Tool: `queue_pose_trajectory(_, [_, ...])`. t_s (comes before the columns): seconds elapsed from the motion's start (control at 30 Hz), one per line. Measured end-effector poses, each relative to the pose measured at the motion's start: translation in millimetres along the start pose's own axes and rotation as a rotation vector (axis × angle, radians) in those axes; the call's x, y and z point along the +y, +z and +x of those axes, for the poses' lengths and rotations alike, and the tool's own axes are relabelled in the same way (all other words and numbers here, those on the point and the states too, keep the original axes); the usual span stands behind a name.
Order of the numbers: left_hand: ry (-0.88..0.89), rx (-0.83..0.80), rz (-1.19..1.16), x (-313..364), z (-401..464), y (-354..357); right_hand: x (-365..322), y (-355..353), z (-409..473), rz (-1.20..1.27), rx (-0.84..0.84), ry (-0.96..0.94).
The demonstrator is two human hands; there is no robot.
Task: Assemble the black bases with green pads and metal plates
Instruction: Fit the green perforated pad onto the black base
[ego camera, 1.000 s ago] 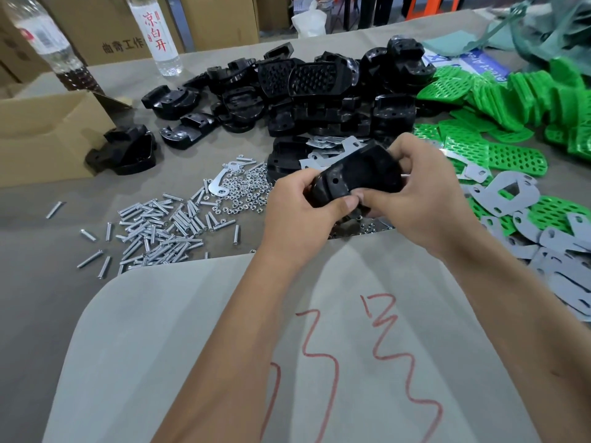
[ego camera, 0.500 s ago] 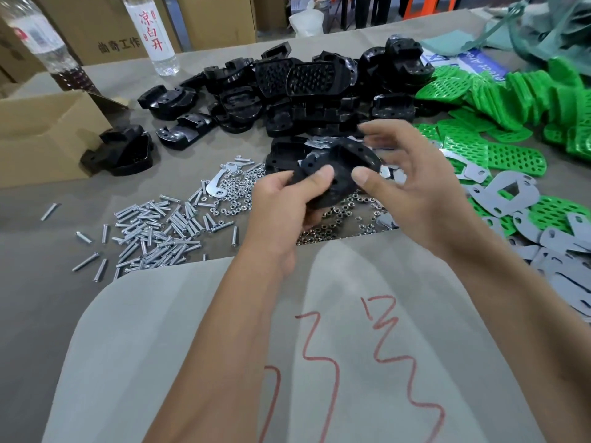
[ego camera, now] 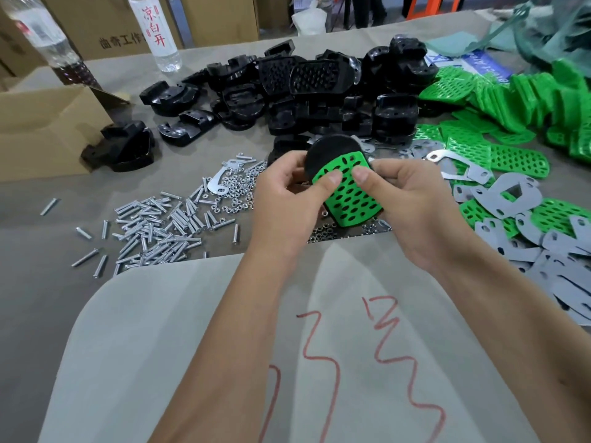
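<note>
Cardboard box at the left is cut off by the frame, its inside hidden. Beside the loose screws, the left hand and right hand both grip a black base, thumbs pressing its perforated green pad; the base's underside is hidden. Grey metal plates overlap at the right.

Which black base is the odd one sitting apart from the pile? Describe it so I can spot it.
Start at the cardboard box on the table's left side. The lone black base rests against the box's right front corner. Unlike the heaped black bases farther right, it sits by itself, left of the screws.
</note>
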State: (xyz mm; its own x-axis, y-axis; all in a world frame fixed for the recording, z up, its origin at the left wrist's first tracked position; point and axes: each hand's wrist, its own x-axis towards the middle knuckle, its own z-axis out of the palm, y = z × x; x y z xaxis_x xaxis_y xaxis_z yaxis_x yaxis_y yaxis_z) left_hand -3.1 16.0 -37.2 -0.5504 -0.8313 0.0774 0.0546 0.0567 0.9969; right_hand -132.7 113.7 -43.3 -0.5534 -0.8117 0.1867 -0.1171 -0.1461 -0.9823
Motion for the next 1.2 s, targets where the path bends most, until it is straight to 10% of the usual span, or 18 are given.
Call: queue_pose_trajectory(1.2, [-0.362,0.067,-0.380,1.5,8.3,-0.1,-5.3,0.2,2.5,0.347,-0.075,0.194])
